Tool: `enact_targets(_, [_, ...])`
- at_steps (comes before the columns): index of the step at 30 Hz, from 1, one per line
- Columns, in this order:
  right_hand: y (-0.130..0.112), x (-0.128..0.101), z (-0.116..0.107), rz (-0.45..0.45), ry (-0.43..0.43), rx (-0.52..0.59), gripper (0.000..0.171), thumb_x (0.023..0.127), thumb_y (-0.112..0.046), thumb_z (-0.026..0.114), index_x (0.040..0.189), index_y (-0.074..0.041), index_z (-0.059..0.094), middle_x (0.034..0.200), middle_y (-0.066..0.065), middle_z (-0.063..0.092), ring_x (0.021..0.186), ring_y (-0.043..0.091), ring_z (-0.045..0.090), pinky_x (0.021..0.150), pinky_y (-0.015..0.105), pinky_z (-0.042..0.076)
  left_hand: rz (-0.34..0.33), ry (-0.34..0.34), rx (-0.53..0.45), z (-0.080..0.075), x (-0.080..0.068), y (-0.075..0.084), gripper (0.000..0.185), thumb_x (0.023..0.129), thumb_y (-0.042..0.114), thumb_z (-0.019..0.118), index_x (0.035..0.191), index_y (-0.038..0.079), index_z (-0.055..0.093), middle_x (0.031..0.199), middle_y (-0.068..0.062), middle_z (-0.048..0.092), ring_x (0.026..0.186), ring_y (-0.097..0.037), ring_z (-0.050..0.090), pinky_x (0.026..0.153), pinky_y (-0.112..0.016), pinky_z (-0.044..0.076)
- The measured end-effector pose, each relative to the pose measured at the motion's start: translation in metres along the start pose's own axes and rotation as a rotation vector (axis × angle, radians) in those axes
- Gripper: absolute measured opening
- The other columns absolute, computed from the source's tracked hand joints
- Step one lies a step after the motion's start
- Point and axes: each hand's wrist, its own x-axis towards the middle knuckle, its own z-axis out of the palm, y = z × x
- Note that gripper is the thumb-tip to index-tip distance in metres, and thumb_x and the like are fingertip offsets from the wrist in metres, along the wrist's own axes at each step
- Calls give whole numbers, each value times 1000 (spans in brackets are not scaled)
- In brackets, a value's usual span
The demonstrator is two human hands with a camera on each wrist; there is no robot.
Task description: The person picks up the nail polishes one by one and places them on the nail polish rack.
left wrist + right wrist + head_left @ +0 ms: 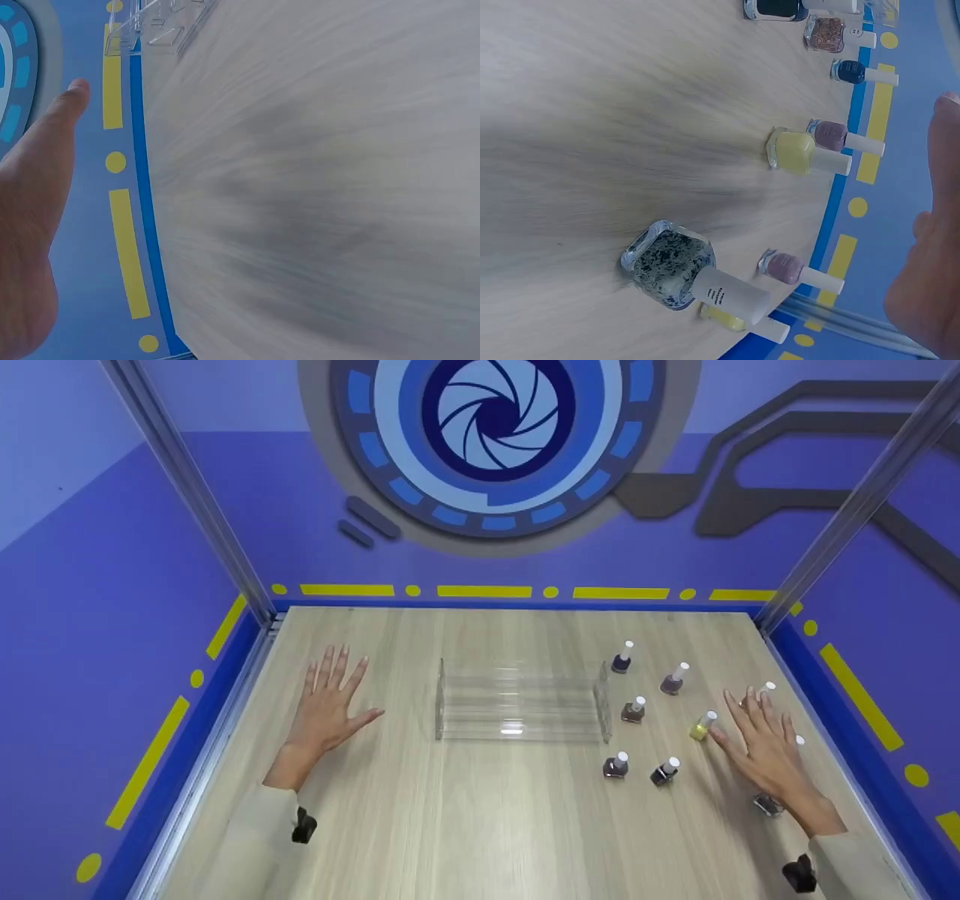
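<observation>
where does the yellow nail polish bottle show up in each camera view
Head: the yellow nail polish bottle stands right of centre on the table, just left of the right hand.
Left wrist: not in it; only the clear acrylic rack and the left hand show.
Right wrist: mid-frame, right of centre, white cap pointing right.
Shared landmark: the mauve bottle next to it.

walls point(112, 585): purple, yellow dashes | back: blue aperture emblem point(495, 420) | tabletop point(480, 825): pale wood | corner posts: metal
</observation>
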Motion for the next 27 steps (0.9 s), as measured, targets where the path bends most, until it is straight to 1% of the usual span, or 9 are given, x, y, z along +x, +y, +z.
enact_targets(4, [2, -4, -1, 15, -14, 11, 72, 104, -41, 52, 163, -12, 22, 166, 34, 12, 157, 49, 0, 124, 64, -17, -18, 18, -70, 10, 2, 9, 91, 88, 57, 69, 159, 12, 35, 168, -24, 22, 157, -46, 14, 126, -65, 11])
enact_targets(7, [3, -7, -2, 17, -25, 23, 72, 105, -40, 52, 163, -11, 22, 166, 34, 12, 158, 47, -2, 125, 64, -15, -48, 36, -158, 20, 2, 16, 89, 88, 52, 71, 158, 8, 36, 168, -26, 21, 156, -49, 15, 125, -67, 12])
enact_targets(11, [3, -8, -2, 16, -35, 44, 73, 104, -39, 54, 163, -11, 21, 166, 34, 12, 158, 45, -2, 124, 69, -8, -118, 28, -335, 34, -1, 27, 88, 92, 42, 71, 159, 3, 31, 168, -29, 15, 155, -51, 12, 124, -69, 9])
enact_targets(15, [1, -7, -2, 9, -29, 82, 73, 103, -37, 57, 163, -10, 23, 164, 36, 14, 156, 49, 4, 122, 74, 0, -231, -38, -555, 44, -7, 36, 86, 98, 35, 67, 162, 2, 21, 170, -28, 7, 157, -48, 4, 126, -66, 3])
enact_targets(17, [0, -6, -2, 4, -11, 98, 72, 103, -35, 58, 162, -11, 25, 164, 36, 17, 155, 52, 9, 123, 73, 4, -296, -92, -676, 47, -9, 42, 86, 100, 36, 64, 164, 6, 15, 171, -24, 3, 158, -45, 2, 127, -66, 3])
enact_targets(19, [0, -6, -3, 2, 17, 105, 71, 102, -33, 60, 162, -11, 28, 163, 35, 21, 152, 55, 16, 121, 75, 11, -357, -134, -805, 51, -9, 49, 86, 101, 37, 63, 165, 11, 11, 172, -21, 0, 159, -43, 1, 128, -64, 5])
enact_targets(22, [1, -7, -7, 4, 71, 105, 69, 102, -30, 63, 161, -15, 31, 161, 32, 31, 147, 57, 28, 115, 77, 22, -431, -174, -967, 57, -10, 60, 88, 101, 40, 62, 166, 17, 7, 173, -17, -1, 159, -42, 4, 129, -60, 11])
enact_targets(25, [3, -8, -11, 11, 118, 128, 66, 101, -25, 65, 159, -17, 36, 153, 29, 47, 139, 57, 41, 104, 79, 33, -484, -193, -1081, 65, -9, 68, 87, 102, 40, 61, 166, 19, 6, 173, -16, 3, 159, -40, 9, 130, -53, 17])
enact_targets(27, [5, -10, -15, 34, 140, 132, 62, 101, -23, 65, 157, -15, 40, 144, 32, 54, 130, 58, 48, 97, 78, 39, -502, -206, -1135, 69, -8, 73, 85, 103, 40, 60, 166, 20, 6, 173, -15, 5, 159, -39, 13, 129, -51, 20])
